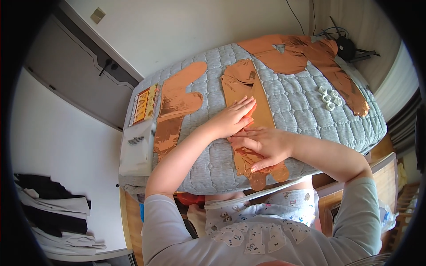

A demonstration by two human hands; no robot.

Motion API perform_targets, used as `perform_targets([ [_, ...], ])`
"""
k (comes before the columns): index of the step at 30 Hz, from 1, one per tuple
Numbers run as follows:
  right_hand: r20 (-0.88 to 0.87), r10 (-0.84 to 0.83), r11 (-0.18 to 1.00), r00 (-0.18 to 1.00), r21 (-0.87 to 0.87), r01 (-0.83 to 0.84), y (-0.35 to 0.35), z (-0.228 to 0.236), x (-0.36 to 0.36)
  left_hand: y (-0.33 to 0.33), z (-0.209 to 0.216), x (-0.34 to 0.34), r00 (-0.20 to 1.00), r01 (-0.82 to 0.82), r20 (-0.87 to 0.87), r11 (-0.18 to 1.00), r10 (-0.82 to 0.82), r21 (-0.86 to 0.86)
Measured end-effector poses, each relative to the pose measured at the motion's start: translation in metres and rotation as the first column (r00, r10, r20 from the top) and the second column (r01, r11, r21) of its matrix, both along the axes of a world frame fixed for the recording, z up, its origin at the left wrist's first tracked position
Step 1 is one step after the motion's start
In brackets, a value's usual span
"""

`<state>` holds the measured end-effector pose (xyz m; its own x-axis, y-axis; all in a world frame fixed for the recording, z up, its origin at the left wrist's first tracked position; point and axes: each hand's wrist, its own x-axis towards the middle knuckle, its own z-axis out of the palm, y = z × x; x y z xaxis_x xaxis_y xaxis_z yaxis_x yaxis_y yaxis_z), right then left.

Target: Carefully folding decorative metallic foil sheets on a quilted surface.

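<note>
A flat copper-coloured foil balloon (pixel 264 113) lies lengthwise on the grey quilted bed cover (pixel 213 97) in front of me. Its near end, with rounded lobes, reaches the bed's front edge. My left hand (pixel 233 117) rests on its middle, fingers stretched out and pointing away. Beside it, slightly nearer me, my right hand (pixel 266 144) presses flat on the foil with its thumb spread; its fingertips reach under or against the left hand. The foil under both hands is creased and partly hidden.
At left lie another copper foil balloon (pixel 173 95), a printed packet (pixel 144 105) and a white plastic bag (pixel 136 150). A large foil balloon (pixel 279 55) curves across the far right. Several small white rolls (pixel 330 106) sit near it. A black router (pixel 346 46) stands at the back corner.
</note>
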<state>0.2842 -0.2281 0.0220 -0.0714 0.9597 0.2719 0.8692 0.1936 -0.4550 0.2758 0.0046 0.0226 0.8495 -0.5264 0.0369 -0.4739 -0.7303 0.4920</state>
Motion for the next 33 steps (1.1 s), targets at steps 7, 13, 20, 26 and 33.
perform_targets([
  [7, -0.283, 0.100, 0.991, 0.954, 0.111, -0.071, -0.005, 0.004, 0.008, -0.001, -0.007, 0.001, 0.992, 0.033, 0.120, 0.993, -0.046, 0.115],
  [13, -0.304, -0.364, 0.889, 0.880, 0.169, 0.426, -0.019, 0.031, 0.014, -0.004, -0.005, -0.004, 0.991, 0.019, 0.125, 0.985, -0.041, 0.172],
  [20, -0.036, -0.817, 0.545, 0.575, 0.279, 0.791, -0.020, 0.014, 0.036, -0.009, 0.003, -0.007, 0.994, -0.021, 0.109, 0.981, -0.001, 0.193],
  [26, 0.014, -0.804, 0.582, 0.594, 0.225, 0.782, -0.017, 0.010, 0.033, -0.006, -0.006, -0.008, 0.986, -0.020, 0.167, 0.993, 0.001, 0.113],
  [33, -0.148, -0.768, 0.621, 0.623, 0.063, 0.781, -0.025, 0.015, 0.033, -0.008, -0.008, -0.003, 0.976, -0.012, 0.218, 0.983, -0.029, 0.185],
])
